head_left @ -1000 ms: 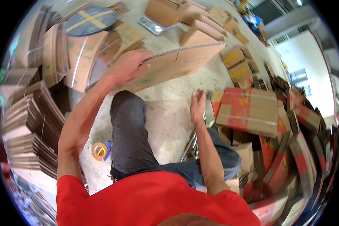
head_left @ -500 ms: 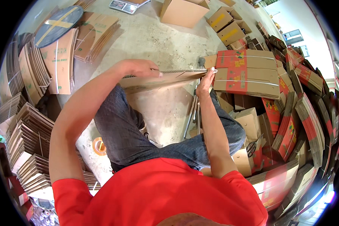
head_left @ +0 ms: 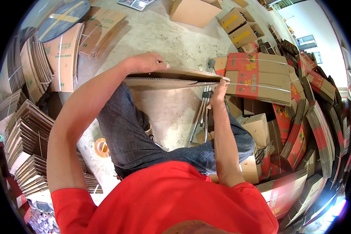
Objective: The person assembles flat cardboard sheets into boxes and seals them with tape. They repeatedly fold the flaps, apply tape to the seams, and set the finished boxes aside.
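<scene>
A brown cardboard box (head_left: 160, 82), still mostly flattened, stands on edge above my knees, its two long panels parted by a narrow dark gap. My left hand (head_left: 147, 62) grips the far panel near its left end, fingers bent over the top edge. At the right end, where the panels meet at a fold, my right hand (head_left: 219, 93) holds the corner with its fingertips up along the edge. The box's left end is partly hidden by my left forearm.
A strapped stack of flat cartons (head_left: 257, 78) lies right of the box, beside a metal stand (head_left: 202, 113). Tape (head_left: 102, 148) rests on the floor by my left leg. Carton bundles (head_left: 60, 58) stand left; an open box (head_left: 195, 11) sits ahead.
The box's panels have come apart, from pressed together to a visible gap. My left hand has moved slightly away from me with the far panel; my right hand has shifted slightly nearer.
</scene>
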The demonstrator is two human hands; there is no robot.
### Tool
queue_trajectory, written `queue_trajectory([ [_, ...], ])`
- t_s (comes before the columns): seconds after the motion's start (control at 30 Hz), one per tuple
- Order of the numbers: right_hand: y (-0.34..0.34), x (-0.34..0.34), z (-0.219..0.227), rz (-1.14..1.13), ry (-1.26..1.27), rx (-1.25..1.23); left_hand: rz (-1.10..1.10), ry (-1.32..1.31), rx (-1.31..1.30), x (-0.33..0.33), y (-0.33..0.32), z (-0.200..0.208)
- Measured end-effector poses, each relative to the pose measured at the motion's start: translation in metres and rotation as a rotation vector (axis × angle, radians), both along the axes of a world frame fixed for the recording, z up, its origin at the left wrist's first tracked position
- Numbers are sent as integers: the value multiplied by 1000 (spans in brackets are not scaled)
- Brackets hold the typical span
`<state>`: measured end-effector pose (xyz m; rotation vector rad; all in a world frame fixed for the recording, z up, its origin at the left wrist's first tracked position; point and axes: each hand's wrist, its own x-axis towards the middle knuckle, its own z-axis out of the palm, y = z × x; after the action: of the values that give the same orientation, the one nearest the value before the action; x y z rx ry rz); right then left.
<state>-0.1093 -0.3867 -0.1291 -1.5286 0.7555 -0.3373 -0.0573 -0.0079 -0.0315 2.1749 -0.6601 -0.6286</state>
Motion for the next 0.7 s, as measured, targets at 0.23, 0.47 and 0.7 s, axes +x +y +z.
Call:
queue_trajectory([
  [0.23, 53, -3, 59, 217, 169, 338, 45, -339, 73, 0, -7, 0],
  [0.47, 29, 1, 53, 362, 97, 8, 67, -369, 158, -2, 50, -18],
  [0.7, -8, 13, 90, 681, 120, -490, 204, -301, 326, -2, 68, -19],
])
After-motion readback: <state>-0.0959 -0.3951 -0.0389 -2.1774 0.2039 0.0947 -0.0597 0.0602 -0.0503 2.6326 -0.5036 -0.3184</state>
